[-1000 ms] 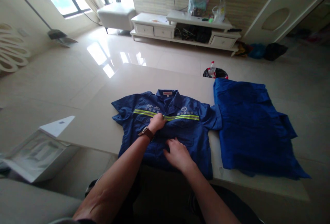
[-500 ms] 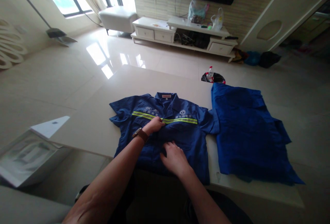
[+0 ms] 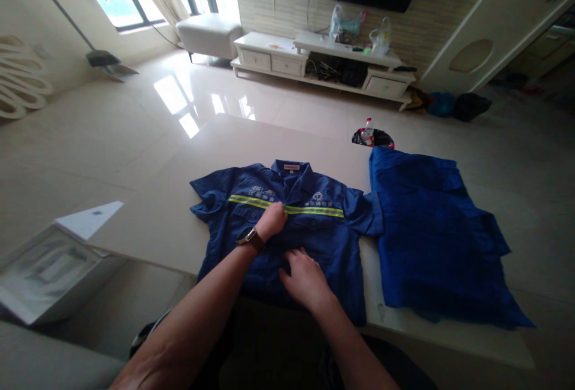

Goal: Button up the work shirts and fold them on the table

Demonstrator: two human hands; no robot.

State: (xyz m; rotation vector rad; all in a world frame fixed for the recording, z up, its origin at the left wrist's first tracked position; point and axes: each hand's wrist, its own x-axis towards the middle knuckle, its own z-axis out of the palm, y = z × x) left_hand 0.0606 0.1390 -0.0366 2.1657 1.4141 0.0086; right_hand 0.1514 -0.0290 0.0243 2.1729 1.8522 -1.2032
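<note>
Hands unmoved on blue work shirt

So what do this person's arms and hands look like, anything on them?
The left forearm and right forearm are bare, with no sleeves, and neither the left hand nor the right hand wears a glove. A wristwatch with a brown strap sits on the left wrist.

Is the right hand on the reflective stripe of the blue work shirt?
No, the right hand lies lower on the blue work shirt, below the yellow reflective stripe, which the left hand reaches.
</note>
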